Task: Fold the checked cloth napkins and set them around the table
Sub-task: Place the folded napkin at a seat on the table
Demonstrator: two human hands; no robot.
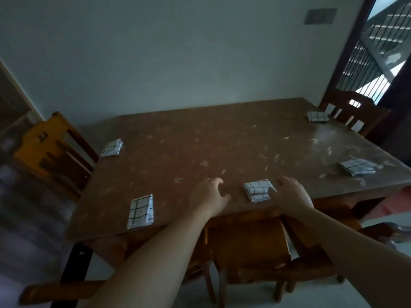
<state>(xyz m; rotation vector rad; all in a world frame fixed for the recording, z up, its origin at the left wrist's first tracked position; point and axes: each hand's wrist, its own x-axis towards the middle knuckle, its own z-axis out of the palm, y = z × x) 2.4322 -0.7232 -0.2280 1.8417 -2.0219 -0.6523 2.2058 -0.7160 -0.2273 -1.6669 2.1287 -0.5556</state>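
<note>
Napkins, five in all, lie folded around the brown table [222, 134]. One sits at the left edge in the middle left of the frame [112, 148], one at the far right corner [317, 116], one at the right edge [357, 166], one near the front edge at lower left [140, 211], and one at lower centre, the centre napkin [259, 190], between the two hands.

Right hand [289, 194]: it rests at the right edge of the centre napkin, fingers spread and loosely bent, fingertips touching or overlapping that edge. No pinch is visible; the cloth appears to lie flat under its own weight.

Left hand [211, 193]: it hovers just left of the same napkin, apart from it, fingers loosely curled and holding nothing.

Governing relation: the centre napkin lies immediately left of the right hand and right of the left hand, its long axis running roughly toward the far side of the table. The right hand is nearer, so any final adjustment would likely fall to it.

Judged status: placement looks close to complete.

Limits of view: motion blur softens the whole frame. The right palm hides the contact with the cloth. Wooden chairs [249, 245] are partly cut off by the table.
</note>
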